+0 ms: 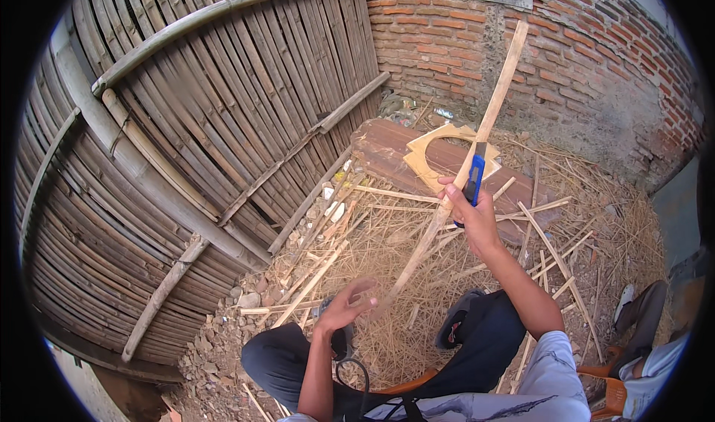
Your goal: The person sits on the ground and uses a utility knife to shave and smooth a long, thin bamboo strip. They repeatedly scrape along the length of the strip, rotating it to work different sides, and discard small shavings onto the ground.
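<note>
A blue utility knife (474,181) is in my right hand (477,217), its blade pointing up and away. The same hand closes round a long, pale wooden strip (497,98), and the knife lies along it. The strip slants from the far right down toward my knees, its near end blurred. Beside that near end is my left hand (346,308), slightly smeared, with its fingers apart and nothing in them.
A brown wooden board (383,148) lies ahead, bearing a cut-out wooden piece with a round hole (426,170). Loose strips (547,236) and shavings (395,251) litter the ground. A bamboo fence (246,102) stands left, a brick wall (439,42) ahead; another person's leg (642,314) is at right.
</note>
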`<move>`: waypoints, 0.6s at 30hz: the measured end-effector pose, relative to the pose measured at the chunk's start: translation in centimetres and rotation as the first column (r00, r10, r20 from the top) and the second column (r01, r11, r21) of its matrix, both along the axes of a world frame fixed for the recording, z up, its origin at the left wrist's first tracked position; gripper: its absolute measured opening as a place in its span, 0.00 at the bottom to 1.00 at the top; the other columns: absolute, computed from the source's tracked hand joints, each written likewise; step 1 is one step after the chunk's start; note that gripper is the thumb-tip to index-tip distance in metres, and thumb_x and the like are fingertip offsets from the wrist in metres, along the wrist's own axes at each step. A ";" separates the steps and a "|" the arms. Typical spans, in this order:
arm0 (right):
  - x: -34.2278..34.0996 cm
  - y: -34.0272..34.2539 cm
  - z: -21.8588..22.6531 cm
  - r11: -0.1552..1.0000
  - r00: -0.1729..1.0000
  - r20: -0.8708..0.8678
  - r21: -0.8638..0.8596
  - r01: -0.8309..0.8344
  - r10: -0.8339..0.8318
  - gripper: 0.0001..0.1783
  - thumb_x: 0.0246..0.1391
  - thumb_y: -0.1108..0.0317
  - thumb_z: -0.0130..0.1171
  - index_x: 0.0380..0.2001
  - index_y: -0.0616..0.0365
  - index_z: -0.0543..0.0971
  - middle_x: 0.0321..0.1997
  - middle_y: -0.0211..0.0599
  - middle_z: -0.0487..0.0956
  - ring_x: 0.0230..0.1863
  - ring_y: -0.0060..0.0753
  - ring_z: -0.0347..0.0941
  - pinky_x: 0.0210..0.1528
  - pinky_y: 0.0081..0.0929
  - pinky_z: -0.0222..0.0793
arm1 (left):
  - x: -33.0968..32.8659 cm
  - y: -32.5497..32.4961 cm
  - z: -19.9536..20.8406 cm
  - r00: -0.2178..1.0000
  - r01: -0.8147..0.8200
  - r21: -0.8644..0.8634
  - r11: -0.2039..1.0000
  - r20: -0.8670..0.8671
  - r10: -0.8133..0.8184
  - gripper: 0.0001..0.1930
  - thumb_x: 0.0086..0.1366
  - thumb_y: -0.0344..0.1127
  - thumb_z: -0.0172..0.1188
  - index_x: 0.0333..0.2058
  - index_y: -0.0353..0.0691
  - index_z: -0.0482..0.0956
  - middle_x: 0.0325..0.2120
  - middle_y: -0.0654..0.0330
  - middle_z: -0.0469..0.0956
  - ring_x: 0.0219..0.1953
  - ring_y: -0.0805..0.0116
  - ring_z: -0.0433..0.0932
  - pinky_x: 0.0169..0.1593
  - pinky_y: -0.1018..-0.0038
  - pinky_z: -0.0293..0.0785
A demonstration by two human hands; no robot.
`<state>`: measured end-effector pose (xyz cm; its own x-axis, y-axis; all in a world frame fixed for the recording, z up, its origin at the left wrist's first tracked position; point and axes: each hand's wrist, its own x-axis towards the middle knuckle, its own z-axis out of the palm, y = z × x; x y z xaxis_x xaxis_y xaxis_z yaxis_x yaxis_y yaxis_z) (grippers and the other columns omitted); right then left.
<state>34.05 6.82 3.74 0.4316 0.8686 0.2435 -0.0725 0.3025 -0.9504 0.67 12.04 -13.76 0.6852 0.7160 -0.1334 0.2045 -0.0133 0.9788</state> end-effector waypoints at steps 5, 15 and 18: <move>0.9 -0.1 0.2 1.000 0.997 -0.070 0.027 -0.008 0.010 0.19 0.70 0.59 0.66 0.54 0.62 0.84 0.39 0.27 0.83 0.25 0.10 0.59 0.29 0.17 0.56 | 1.0 0.0 2.1 0.985 -0.167 0.148 0.975 -0.009 0.170 0.45 0.65 0.48 0.77 0.73 0.39 0.63 0.69 0.46 0.72 0.73 0.54 0.68 0.75 0.54 0.63; -1.6 0.8 0.9 0.957 0.900 -0.341 0.193 -0.217 0.272 0.14 0.72 0.64 0.63 0.54 0.61 0.78 0.48 0.29 0.79 0.26 0.08 0.60 0.31 0.14 0.59 | 10.2 -0.2 8.0 0.979 -0.181 0.653 0.735 0.047 0.199 0.30 0.72 0.41 0.68 0.67 0.37 0.69 0.62 0.41 0.74 0.66 0.44 0.74 0.67 0.55 0.71; -1.3 0.8 1.2 0.950 0.881 -0.379 0.232 -0.207 0.285 0.14 0.73 0.64 0.61 0.54 0.61 0.77 0.49 0.28 0.78 0.26 0.08 0.59 0.31 0.14 0.58 | 10.0 1.7 9.3 0.977 -0.180 0.643 0.744 0.028 0.212 0.17 0.77 0.37 0.60 0.60 0.38 0.75 0.53 0.44 0.78 0.56 0.42 0.78 0.58 0.54 0.74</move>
<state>32.79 7.62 4.92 0.3038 0.9177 0.2560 -0.5316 0.3863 -0.7538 10.68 13.74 -4.44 0.5251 0.7626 0.3778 0.3154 -0.5867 0.7459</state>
